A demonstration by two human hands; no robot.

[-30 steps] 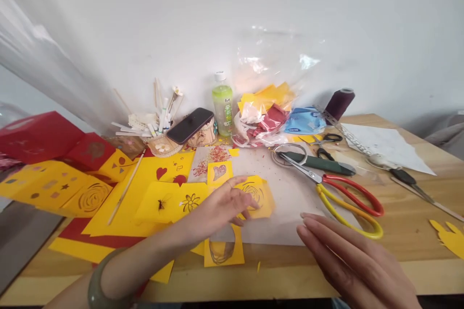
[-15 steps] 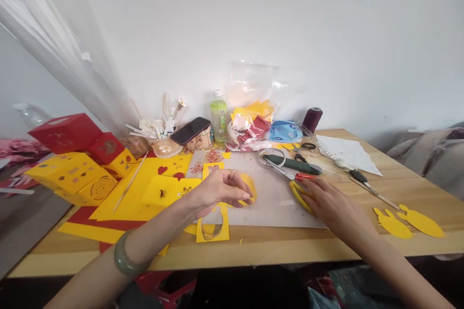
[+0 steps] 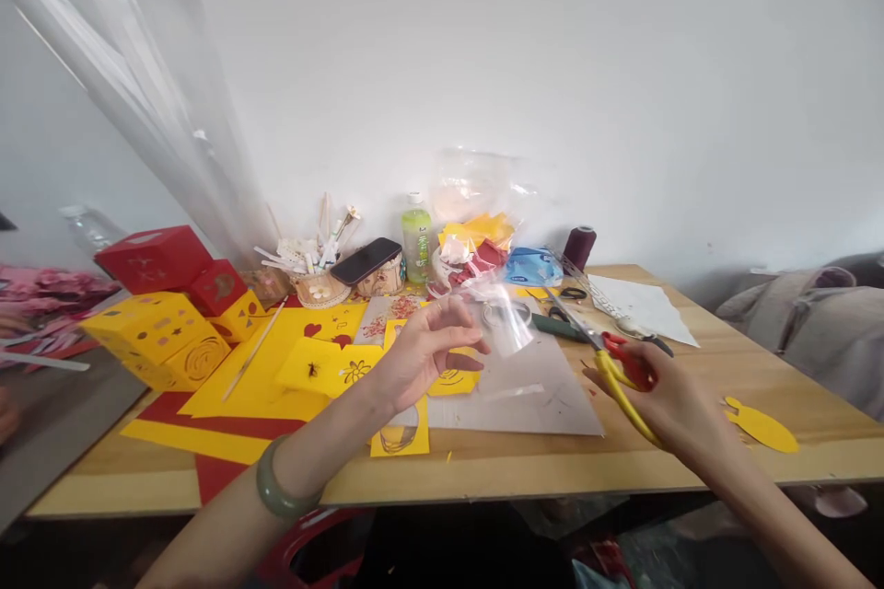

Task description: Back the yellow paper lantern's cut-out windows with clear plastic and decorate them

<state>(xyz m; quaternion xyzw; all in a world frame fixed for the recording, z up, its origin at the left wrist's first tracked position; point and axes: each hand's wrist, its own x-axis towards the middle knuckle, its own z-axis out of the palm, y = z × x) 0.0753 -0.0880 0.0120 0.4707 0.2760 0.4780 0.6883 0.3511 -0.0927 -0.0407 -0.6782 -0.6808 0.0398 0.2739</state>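
Gripping scissors [image 3: 608, 375] with right hand [image 3: 667, 400] by right edge of grey board [image 3: 539, 414]; lifted now, lying down before. Left hand [image 3: 432, 352] above board, fingers curled narrow near clear film [image 3: 511, 322], grip unclear.

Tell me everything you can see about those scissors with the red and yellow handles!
The scissors have slim, shiny blades that look like metal, and two smooth, plastic-looking handles, one red and one yellow. The person's right hand holds them by the handles, over the right-hand part of the wooden table. The blades point away from the person and toward the left. Whether the blades are slightly open is too blurry to tell.
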